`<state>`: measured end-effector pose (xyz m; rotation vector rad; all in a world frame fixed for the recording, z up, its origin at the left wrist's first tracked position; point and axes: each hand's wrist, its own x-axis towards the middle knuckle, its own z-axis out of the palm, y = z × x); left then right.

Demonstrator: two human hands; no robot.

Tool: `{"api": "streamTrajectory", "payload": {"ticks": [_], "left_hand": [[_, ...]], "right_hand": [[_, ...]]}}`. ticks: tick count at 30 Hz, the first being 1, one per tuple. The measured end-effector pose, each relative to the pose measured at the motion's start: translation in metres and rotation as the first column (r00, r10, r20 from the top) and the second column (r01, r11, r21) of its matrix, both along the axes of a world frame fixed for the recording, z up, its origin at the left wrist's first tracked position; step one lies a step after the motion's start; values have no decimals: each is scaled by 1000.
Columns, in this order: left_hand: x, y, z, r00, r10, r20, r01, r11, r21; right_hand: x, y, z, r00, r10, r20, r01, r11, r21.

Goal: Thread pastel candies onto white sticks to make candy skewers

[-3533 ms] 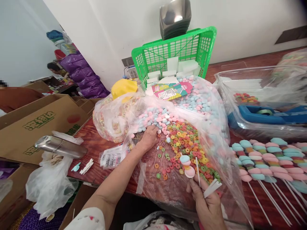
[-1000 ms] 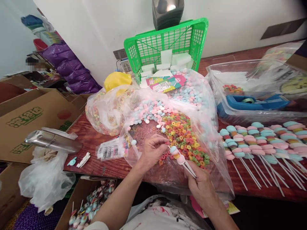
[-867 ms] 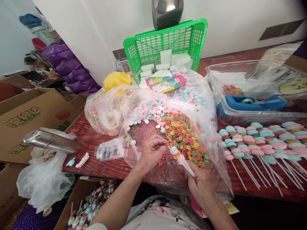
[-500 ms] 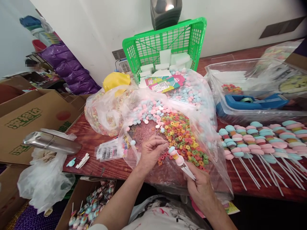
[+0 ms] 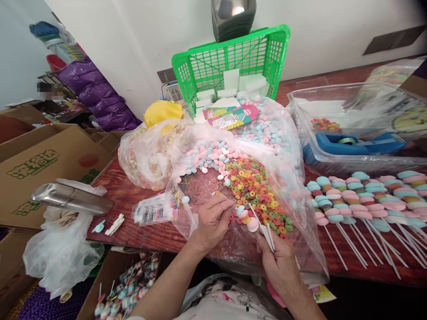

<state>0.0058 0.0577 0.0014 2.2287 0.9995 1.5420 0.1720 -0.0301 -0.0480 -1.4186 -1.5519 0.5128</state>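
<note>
My right hand (image 5: 280,258) is closed around several white sticks (image 5: 267,236). At their upper end is a candy skewer (image 5: 252,224) of pink and blue marshmallow-like pieces with an orange-yellow ring between them. One bare stick leans away from the others, up and to the left. Just left of the skewer's blue end, my left hand (image 5: 213,218) is pinched closed; whatever its fingers hold is hidden. Beyond both hands, multicoloured gummy rings (image 5: 248,180) and loose pink and blue candies (image 5: 213,154) spill over a clear plastic bag (image 5: 233,262).
Finished candy skewers (image 5: 370,200) lie piled at the right. Behind them a clear plastic tub (image 5: 347,95) stands beside a blue tape dispenser (image 5: 360,144). A green basket (image 5: 230,58) is at the back. A steel flask (image 5: 73,198) and a cardboard box (image 5: 50,164) are left.
One white stick now sticks out separately from the bunch in my right hand. My left hand has turned slightly, with its fingers curled in more. The view has shifted a little.
</note>
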Motion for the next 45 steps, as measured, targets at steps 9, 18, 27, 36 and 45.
{"api": "streamTrajectory", "payload": {"ticks": [9, 18, 27, 36, 45], "left_hand": [[-7, 1, 3, 952, -38, -303, 117, 963, 245], [0, 1, 4, 808, 9, 590, 392, 738, -548], [7, -6, 0, 714, 118, 690, 558, 499, -663], [2, -6, 4, 673, 144, 726, 623, 418, -661], [26, -14, -3, 614, 203, 762, 669, 379, -640]], "right_hand": [[-4, 0, -1, 1000, 6, 25, -6, 1000, -11], [-1, 2, 1, 993, 52, -110, -54, 998, -13], [-2, 0, -5, 989, 84, -124, -82, 996, 20], [1, -1, 6, 998, 58, 12, -59, 993, 105], [0, -4, 9, 999, 44, -23, -42, 994, 98]]}}
